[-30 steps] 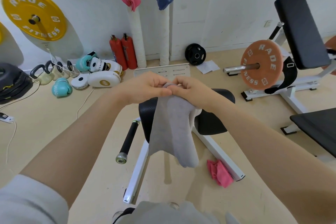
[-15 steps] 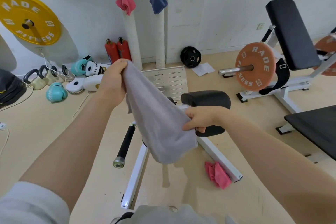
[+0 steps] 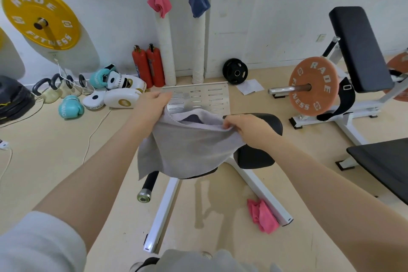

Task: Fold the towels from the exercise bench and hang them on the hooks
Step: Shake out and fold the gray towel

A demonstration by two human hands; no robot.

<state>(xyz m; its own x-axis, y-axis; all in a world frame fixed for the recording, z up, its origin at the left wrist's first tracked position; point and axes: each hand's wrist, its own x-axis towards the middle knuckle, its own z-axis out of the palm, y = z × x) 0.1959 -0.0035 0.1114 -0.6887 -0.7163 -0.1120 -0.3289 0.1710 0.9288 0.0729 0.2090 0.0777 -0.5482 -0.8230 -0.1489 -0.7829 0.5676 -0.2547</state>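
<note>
Grey towel [image 3: 189, 148] held up in the air, spread between both hands, above the black seat pad of the bench [image 3: 260, 157]. Long axis runs roughly left to right, top edge sagging slightly between the two grips; the body hangs down toward the floor, lower left corner lowest. Upper edge folded over so a second layer shows behind the front one.

Left hand [image 3: 152, 106] pinches the towel's upper left corner, fingers curled over the cloth, thumb side toward the camera. Right hand [image 3: 247, 127] grips the upper right edge, fingers closed around a bunch of fabric. Both grips sit at the top of the towel, left one a little higher and farther from the camera; all of the cloth lies between and below them.

Bench: white frame, black pad, a black roller [image 3: 148, 185] with a metal end cap sticking out below the towel's left edge. A crumpled pink towel [image 3: 262, 216] lies on the floor just beside the bench's right leg.

On the far wall, a pink towel [image 3: 159, 1] and a blue towel [image 3: 198, 2] each hang from a hook, side by side on two white pipes. Below them two red fire extinguishers [image 3: 149, 66]. Left: yellow weight plate [image 3: 40, 15], kettlebells, teal boxing gloves [image 3: 70, 107], white pads. Right: orange weight plate [image 3: 313, 88] on a bar, another black-padded machine.
</note>
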